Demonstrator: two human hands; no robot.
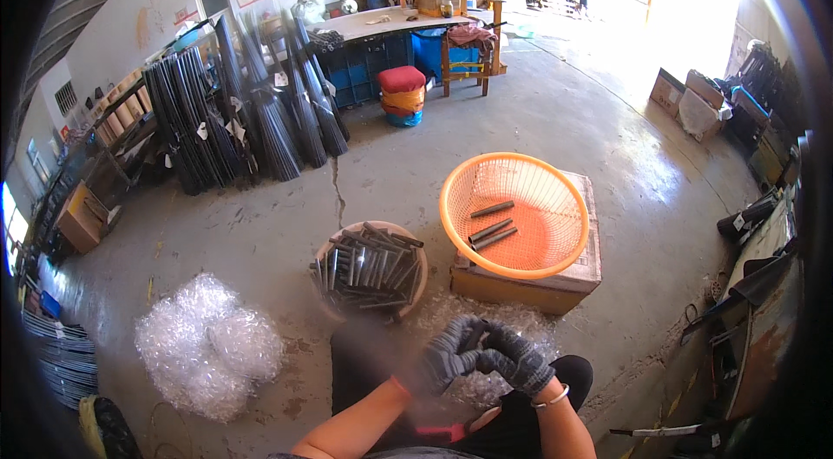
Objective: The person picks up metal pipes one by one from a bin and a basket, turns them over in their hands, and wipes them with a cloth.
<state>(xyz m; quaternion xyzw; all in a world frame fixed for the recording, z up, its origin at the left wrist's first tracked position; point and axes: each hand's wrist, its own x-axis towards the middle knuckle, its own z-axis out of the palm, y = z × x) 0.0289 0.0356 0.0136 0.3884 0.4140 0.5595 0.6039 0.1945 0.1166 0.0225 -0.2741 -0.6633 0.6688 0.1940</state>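
Both hands wear grey striped knit gloves and meet in front of my knees. My left hand (441,362) is closed, partly blurred, around a dark piece (474,334) that looks like a short black tube, mostly covered by the fingers. The fingers of my right hand (518,358) are bent in against the same piece. Just beyond the hands, to the left, a round tub (422,284) is heaped with short black tubes (364,266). An orange mesh basket (555,261), farther right, holds several similar tubes (492,231).
The basket rests on a cardboard box (573,292). Crumpled clear plastic film (208,346) lies on the floor at left, with more clear plastic under my hands. Long dark bundled strips (260,112) lean near a workbench (390,22). A red-topped stool (402,95) stands beside it.
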